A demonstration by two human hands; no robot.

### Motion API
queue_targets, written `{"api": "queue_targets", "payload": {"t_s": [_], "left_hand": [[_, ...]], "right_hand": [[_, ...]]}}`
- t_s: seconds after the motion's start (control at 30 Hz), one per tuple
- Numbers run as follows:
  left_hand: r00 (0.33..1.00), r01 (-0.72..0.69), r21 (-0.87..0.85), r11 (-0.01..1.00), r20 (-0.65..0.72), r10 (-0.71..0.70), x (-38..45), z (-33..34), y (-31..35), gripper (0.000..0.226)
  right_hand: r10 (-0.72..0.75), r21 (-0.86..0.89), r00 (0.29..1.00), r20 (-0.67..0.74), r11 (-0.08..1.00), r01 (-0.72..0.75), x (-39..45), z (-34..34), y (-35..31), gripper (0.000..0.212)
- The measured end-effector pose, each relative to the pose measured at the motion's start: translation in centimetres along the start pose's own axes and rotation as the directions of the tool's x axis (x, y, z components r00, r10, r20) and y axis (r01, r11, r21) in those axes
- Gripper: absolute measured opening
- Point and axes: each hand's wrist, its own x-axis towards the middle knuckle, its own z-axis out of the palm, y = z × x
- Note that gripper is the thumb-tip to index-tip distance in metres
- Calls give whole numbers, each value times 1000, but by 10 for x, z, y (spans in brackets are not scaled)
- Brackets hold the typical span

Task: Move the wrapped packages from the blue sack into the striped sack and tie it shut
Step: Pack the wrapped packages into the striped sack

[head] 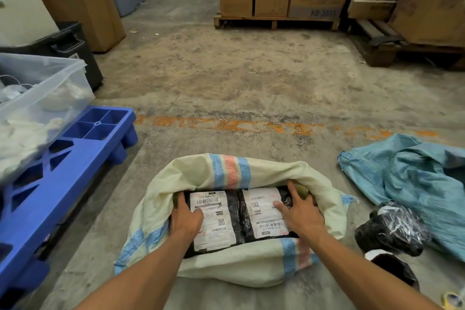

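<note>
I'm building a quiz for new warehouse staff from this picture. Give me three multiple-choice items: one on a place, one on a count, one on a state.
1. Where does the blue sack lie?
A. On the floor, right of the striped sack
B. On the blue pallet
C. In the clear bin

2. How many white labels show on the black packages in the striped sack?
A. One
B. Two
C. Four

3. The striped sack's mouth is:
A. Tied shut
B. Taped
C. Open

Answers: 1 A, it sprawls on the concrete at right. 2 B, one label under each hand. 3 C, left hand and right hand reach inside.
</note>
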Motion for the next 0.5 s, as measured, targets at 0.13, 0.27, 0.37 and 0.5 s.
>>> {"api": "queue_targets", "payload": {"t_s": [0.13, 0.27, 0.37, 0.5], "left_hand": [[987, 35, 69, 997, -157, -24, 3, -12, 4, 58], [976, 1, -60, 998, -218, -14, 1, -16, 6, 58], [965, -167, -178, 970, -230, 124, 5, -17, 6, 58], [943, -320, -148, 936, -140, 300, 3, -19, 8, 78]], "right_hand": [[-136, 49, 989, 63, 990, 133, -6, 1, -1, 129], [-171, -22, 985, 8, 985, 171, -3, -1, 2, 128], [-114, -40, 992, -62, 993, 111, -1, 2, -2, 121], [-51, 18, 997, -50, 998, 52, 2, 1, -7, 117]]}}
